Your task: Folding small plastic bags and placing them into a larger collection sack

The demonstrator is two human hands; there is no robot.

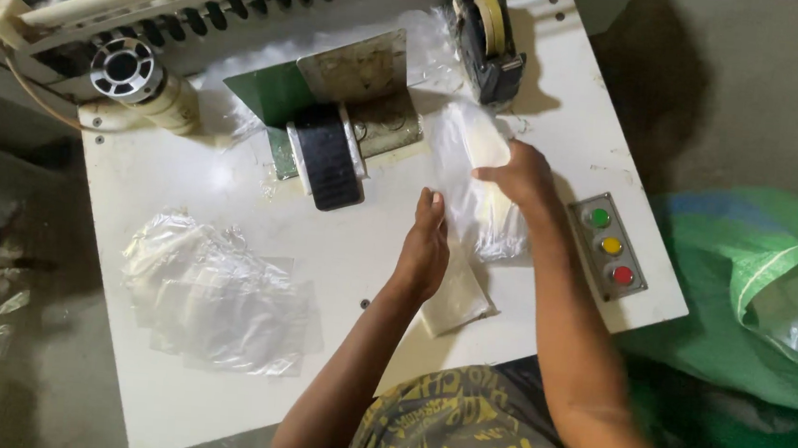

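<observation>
A clear plastic bag [476,197] is pinned flat on the white table [218,408] by the right hand [519,176], while its edge is steadied by the flattened left hand [425,249]

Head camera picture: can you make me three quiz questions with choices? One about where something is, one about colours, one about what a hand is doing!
1. Where is the pile of clear bags?
A. beside the left arm
B. on the floor
C. on the button box

2. Which colours are the buttons on the button box?
A. all blue
B. green, yellow, red
C. white, black

3. What is the right hand doing?
A. pressing a button
B. resting on the clear packet
C. hanging off the table

Answers: 1 A, it lies on the white table; 2 B, three coloured lights; 3 B, fingers lie on plastic.
</observation>
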